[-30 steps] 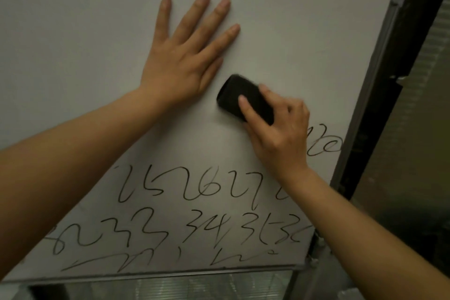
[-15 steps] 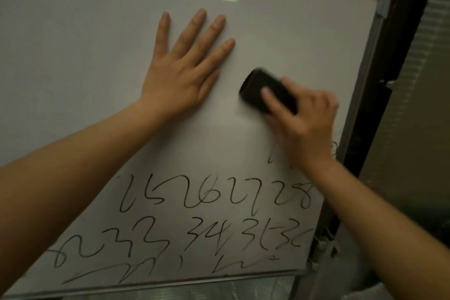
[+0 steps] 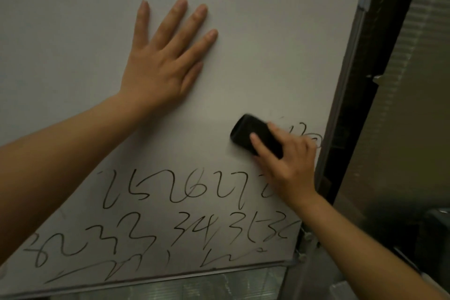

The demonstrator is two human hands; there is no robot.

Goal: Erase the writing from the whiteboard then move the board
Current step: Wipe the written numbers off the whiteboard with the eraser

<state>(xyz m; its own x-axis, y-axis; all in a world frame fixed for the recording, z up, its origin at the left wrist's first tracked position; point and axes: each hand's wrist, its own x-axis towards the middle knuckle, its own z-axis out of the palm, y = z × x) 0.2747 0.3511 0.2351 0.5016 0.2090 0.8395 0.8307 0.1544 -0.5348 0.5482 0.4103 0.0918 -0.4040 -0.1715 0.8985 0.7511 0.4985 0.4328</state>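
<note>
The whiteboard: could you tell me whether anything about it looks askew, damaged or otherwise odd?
Nothing stands out. The whiteboard shows no damage; its tilt seems to come from the camera. The left hand lies flat on it, the right hand holds the eraser, and the writing remains below.

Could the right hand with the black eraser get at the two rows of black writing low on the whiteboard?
Probably yes. The right hand grips the black oblong eraser just above the rows of black marker writing, and nothing lies between. The left hand presses flat higher on the grey-framed whiteboard, out of the way.
</note>
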